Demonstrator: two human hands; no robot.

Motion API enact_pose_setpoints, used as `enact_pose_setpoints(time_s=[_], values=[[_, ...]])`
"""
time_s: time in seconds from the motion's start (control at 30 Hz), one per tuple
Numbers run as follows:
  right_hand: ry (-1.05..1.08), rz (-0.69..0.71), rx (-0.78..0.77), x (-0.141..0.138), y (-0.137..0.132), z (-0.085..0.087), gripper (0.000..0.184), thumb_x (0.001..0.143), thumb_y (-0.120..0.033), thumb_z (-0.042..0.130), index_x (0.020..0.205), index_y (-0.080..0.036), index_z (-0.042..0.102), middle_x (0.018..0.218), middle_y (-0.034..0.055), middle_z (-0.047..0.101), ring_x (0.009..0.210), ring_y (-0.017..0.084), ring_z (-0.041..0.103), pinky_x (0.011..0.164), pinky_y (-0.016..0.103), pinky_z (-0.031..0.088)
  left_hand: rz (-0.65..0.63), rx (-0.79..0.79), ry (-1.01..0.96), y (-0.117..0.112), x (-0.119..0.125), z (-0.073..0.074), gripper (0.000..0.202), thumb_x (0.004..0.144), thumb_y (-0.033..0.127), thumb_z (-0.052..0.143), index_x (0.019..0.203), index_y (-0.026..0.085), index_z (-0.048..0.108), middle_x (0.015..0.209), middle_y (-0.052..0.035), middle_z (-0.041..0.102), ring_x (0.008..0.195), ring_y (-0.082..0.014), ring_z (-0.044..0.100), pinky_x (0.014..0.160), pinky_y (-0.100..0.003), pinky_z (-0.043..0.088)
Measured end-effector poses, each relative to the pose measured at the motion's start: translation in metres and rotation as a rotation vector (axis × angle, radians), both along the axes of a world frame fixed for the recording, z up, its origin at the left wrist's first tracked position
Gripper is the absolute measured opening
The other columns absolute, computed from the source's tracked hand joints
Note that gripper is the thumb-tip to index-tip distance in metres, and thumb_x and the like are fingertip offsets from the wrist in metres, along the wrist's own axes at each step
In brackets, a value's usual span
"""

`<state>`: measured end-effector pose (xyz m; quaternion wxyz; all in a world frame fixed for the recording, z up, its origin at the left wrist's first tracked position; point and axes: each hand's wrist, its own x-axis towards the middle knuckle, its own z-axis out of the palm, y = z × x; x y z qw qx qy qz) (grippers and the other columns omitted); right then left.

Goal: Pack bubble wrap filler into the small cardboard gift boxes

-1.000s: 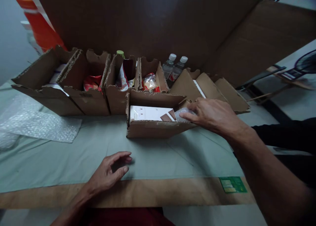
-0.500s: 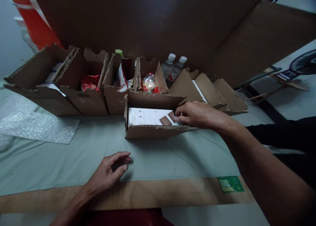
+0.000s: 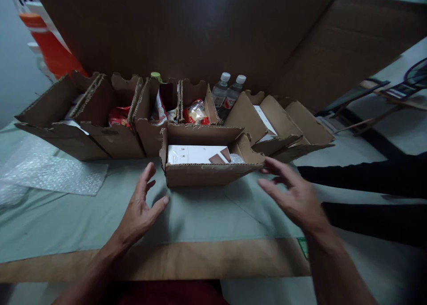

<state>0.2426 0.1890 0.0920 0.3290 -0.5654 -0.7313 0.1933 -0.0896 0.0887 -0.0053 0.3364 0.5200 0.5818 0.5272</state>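
Note:
An open cardboard box (image 3: 207,174) sits in front of me on the grey table cover. Inside it lies a white carton (image 3: 193,154) with brown marks, and a bit of clear plastic wrap (image 3: 236,158) at its right end. My left hand (image 3: 142,207) is raised just left of the box, fingers stretched and apart, holding nothing. My right hand (image 3: 293,194) hovers at the box's right end, fingers spread, empty. Neither hand touches the box.
A row of open cardboard boxes (image 3: 110,136) stands behind, holding red snack packets (image 3: 118,116), wrapped goods and two water bottles (image 3: 227,91). A large cardboard sheet (image 3: 200,29) rises at the back. Bubble wrap (image 3: 53,174) lies at the left. A green sticker (image 3: 303,247) marks the table's wooden front edge.
My right hand has left the inside of the box and drawn back to its right side, opening. My left hand has lifted off the table and moved up toward the box's left end.

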Motion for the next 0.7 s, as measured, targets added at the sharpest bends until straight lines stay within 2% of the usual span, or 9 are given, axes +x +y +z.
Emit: enact_pose_setpoints(time_s=[0.07,0.13,0.2,0.27,0.37,0.47,0.57,0.63,0.7], values=[[0.048,0.058,-0.104,-0.013,0.007,-0.031,0.056,0.078,-0.053,0.07,0.122,-0.018,0.064,0.116,0.0118,0.073,0.091,0.025,0.069,0.079,0.04,0.056,-0.039,0.0,-0.008,0.015,0.01,-0.002,0.089,0.087,0.042,0.071,0.161,0.032,0.022,0.168,-0.0122,0.028,0.152,-0.0357,0.032,0.12,-0.061,0.034],[0.061,0.057,-0.142,-0.023,0.011,-0.052,0.054,0.077,-0.058,0.068,0.114,-0.018,0.064,0.111,0.0124,0.073,0.092,0.027,0.068,0.082,0.043,0.056,-0.085,0.007,-0.038,0.028,0.023,-0.002,0.093,0.085,0.043,0.07,0.161,0.028,0.02,0.167,-0.0143,0.03,0.152,-0.0361,0.033,0.122,-0.061,0.031],[0.063,0.018,-0.138,-0.026,0.004,-0.062,0.052,0.078,-0.06,0.067,0.108,-0.018,0.063,0.104,0.0116,0.073,0.089,0.028,0.067,0.081,0.044,0.055,-0.112,0.024,-0.073,0.032,0.035,-0.002,0.095,0.084,0.043,0.07,0.161,0.025,0.018,0.165,-0.0157,0.032,0.151,-0.0355,0.035,0.123,-0.06,0.029],[0.063,-0.029,-0.111,-0.024,-0.016,-0.066,0.049,0.08,-0.061,0.065,0.106,-0.02,0.062,0.1,0.0105,0.073,0.086,0.027,0.067,0.078,0.043,0.055,-0.116,0.028,-0.087,0.018,0.041,-0.003,0.095,0.084,0.043,0.07,0.161,0.024,0.019,0.164,-0.016,0.034,0.151,-0.0355,0.034,0.124,-0.059,0.027],[0.062,-0.068,-0.052,-0.032,-0.059,-0.063,0.042,0.083,-0.058,0.064,0.102,-0.021,0.063,0.09,0.0085,0.072,0.08,0.026,0.067,0.072,0.039,0.055,-0.08,-0.038,-0.058,-0.028,0.03,-0.002,0.087,0.084,0.042,0.072,0.157,0.025,0.029,0.16,-0.0152,0.04,0.149,-0.0361,0.037,0.125,-0.059,0.026],[0.076,0.066,0.013,-0.068,-0.085,-0.049,0.031,0.087,-0.05,0.062,0.103,-0.023,0.065,0.091,0.0077,0.072,0.083,0.025,0.067,0.074,0.039,0.055,0.066,-0.08,-0.031,-0.067,-0.001,0.012,0.073,0.087,0.04,0.072,0.151,0.027,0.039,0.149,-0.0127,0.051,0.142,-0.0334,0.046,0.123,-0.056,0.031],[0.124,0.189,0.082,-0.101,-0.072,-0.026,0.033,0.086,-0.049,0.065,0.106,-0.023,0.064,0.097,0.0083,0.07,0.088,0.026,0.066,0.081,0.042,0.056,0.191,0.048,-0.028,-0.061,-0.022,0.035,0.072,0.086,0.035,0.073,0.149,0.028,0.039,0.145,-0.0101,0.053,0.138,-0.03,0.05,0.118,-0.05,0.041],[0.173,0.141,0.093,-0.1,-0.056,-0.016,0.039,0.083,-0.052,0.067,0.108,-0.022,0.062,0.099,0.0082,0.069,0.085,0.025,0.065,0.077,0.042,0.056,0.17,0.128,-0.021,-0.043,-0.016,0.046,0.075,0.083,0.035,0.074,0.149,0.027,0.039,0.145,-0.0105,0.053,0.136,-0.03,0.051,0.114,-0.048,0.045],[0.182,0.021,0.087,-0.083,-0.05,-0.013,0.043,0.081,-0.054,0.068,0.108,-0.022,0.06,0.097,0.0071,0.069,0.08,0.024,0.064,0.071,0.039,0.055,0.062,0.151,-0.024,-0.034,0.002,0.048,0.079,0.082,0.036,0.074,0.151,0.026,0.037,0.148,-0.0123,0.05,0.136,-0.0311,0.051,0.114,-0.049,0.045]])
